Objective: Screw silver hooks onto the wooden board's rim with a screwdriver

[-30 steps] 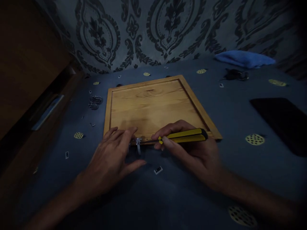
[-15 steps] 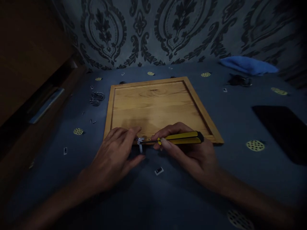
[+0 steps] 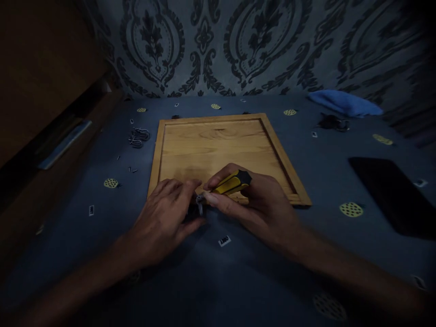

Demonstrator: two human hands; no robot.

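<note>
A shallow framed wooden board (image 3: 218, 145) lies on the patterned blue cloth. My left hand (image 3: 166, 213) grips its near edge, fingers over the frame and thumb lower down at the front. Between that thumb and forefinger, a small metal hook (image 3: 200, 206) sits against the near edge. My right hand (image 3: 259, 200) is closed round the yellow and black handle of a screwdriver (image 3: 231, 182), which slants up from the hook. Its shaft and tip are hidden by my right fingers, so I cannot tell whether it sits in a screw.
Several metal hooks (image 3: 139, 136) and small screws (image 3: 132, 170) lie left of the board. On the right are a dark flat object (image 3: 391, 195), a small black item (image 3: 333, 122) and a blue cloth (image 3: 345, 103). A wooden cabinet (image 3: 47, 77) borders the left side.
The screwdriver has swung from lying nearly flat to pointing up steeply, and my right hand has moved left, close to the hook. My left hand stays at the board's edge.
</note>
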